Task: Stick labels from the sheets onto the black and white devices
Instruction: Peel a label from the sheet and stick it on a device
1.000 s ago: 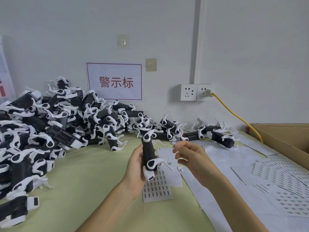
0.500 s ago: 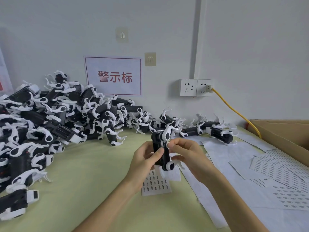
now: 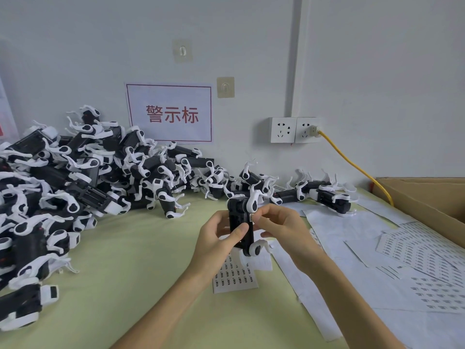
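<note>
Above the green tabletop, the left hand grips one black and white device upright, thumb across its front; the right hand pinches a small label against its three-o'clock edge. A label sheet lies below at six o'clock; the device pile spreads toward nine o'clock; more sheets lie toward four o'clock.

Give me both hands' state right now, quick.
Left hand: grips the black and white device.
Right hand: pinches a small label against the device's side.
</note>
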`<action>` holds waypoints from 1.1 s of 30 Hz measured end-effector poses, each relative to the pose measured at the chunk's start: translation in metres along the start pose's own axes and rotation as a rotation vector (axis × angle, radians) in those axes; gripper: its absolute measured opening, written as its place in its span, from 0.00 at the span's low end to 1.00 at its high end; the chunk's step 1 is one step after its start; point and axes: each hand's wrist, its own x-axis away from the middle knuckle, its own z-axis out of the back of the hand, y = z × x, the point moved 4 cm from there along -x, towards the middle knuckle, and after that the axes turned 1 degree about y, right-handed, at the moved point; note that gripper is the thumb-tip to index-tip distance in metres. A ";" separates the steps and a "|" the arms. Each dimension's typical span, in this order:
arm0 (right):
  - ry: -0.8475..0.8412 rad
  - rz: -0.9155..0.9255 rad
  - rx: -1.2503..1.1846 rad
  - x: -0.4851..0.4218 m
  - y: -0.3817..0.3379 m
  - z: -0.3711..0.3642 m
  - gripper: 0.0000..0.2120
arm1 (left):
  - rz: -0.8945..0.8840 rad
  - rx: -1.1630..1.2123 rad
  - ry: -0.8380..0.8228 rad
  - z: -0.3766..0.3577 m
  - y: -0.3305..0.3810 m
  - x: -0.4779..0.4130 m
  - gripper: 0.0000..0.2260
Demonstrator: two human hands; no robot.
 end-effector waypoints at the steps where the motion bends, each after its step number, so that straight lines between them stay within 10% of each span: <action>1: 0.004 0.004 0.011 0.000 0.000 0.000 0.06 | -0.001 -0.001 0.003 0.000 0.000 0.000 0.12; 33: 0.055 0.047 0.054 -0.001 0.002 -0.005 0.06 | -0.032 -0.048 0.051 0.002 0.002 0.001 0.13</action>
